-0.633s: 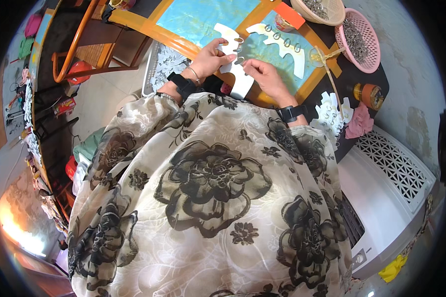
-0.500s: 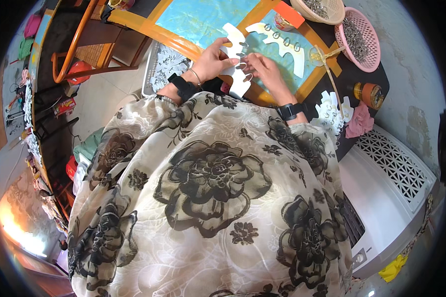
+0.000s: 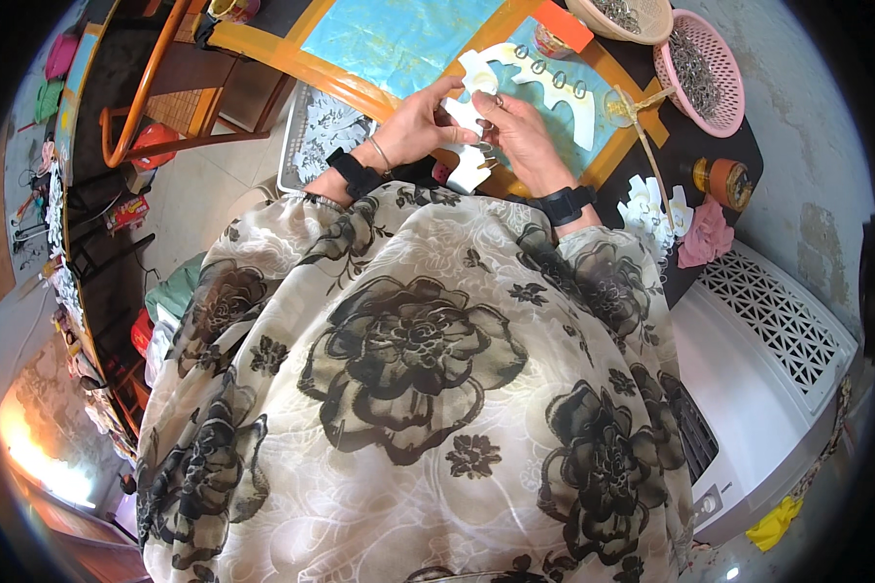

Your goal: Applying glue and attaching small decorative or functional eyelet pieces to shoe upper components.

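Note:
My left hand [image 3: 420,121] grips a white, curved, toothed strip [image 3: 471,177] between thumb and fingers, just above the near edge of the table. Thin metal rings sit along the strip's inner edge. My right hand [image 3: 527,146] is closed at the strip's upper half, its thumb against the white edge. What it pinches is mostly hidden by the fingers; a small dark metal glint shows there. A second white toothed strip [image 3: 581,124] lies on the blue mat beyond my right hand, with several metal rings [image 3: 538,66] along it.
The blue mat [image 3: 389,44] is edged with orange-brown tape. Far right are a pink basket [image 3: 741,102] and a beige basket [image 3: 656,37] of metal rings. An orange card [image 3: 563,26], a stick [image 3: 649,160], a jar [image 3: 727,183] and a pink cloth [image 3: 707,238] surround the workspace. A white crate [image 3: 288,160] stands left.
My right hand has moved up the strip, its thumb now lying near the upper half. The held strip has shifted slightly right and tilted.

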`<action>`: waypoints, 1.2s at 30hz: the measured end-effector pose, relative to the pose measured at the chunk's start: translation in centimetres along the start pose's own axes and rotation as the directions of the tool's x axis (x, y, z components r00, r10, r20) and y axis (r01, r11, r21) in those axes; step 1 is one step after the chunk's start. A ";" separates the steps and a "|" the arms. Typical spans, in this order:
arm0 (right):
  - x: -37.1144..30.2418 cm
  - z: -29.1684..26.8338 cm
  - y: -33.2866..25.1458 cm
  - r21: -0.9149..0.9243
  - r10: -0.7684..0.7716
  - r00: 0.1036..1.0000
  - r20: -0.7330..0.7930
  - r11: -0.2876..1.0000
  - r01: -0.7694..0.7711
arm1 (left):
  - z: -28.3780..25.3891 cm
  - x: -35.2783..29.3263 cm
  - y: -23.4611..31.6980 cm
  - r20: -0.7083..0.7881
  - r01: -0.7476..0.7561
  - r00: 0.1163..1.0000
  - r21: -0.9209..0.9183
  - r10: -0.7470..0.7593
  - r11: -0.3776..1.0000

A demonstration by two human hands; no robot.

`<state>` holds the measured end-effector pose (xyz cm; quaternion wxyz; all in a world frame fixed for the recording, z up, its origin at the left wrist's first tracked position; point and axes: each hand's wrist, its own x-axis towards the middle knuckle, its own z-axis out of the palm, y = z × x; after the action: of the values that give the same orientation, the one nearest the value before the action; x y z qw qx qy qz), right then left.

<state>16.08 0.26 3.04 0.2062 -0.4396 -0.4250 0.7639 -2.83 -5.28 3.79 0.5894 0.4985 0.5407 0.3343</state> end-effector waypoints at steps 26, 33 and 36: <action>0.2 -1.0 -0.2 0.397 0.265 0.962 0.060 0.878 -0.266 | -0.3 0.4 0.5 0.086 0.054 0.996 -0.286 -0.031 0.957; -1.7 -0.4 -1.1 0.304 0.211 0.962 0.173 0.918 -0.256 | -0.6 0.1 -0.4 -0.020 0.131 0.989 -0.379 -0.150 0.916; -2.3 0.8 -0.7 -0.051 0.026 1.000 0.005 0.998 -0.026 | -0.9 0.0 -0.5 -0.078 0.160 0.976 -0.367 -0.202 0.916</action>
<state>16.60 -1.28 4.98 0.1839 -0.4482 -0.4389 0.7568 -3.77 -5.26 3.36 0.6668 0.3104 0.5474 0.3993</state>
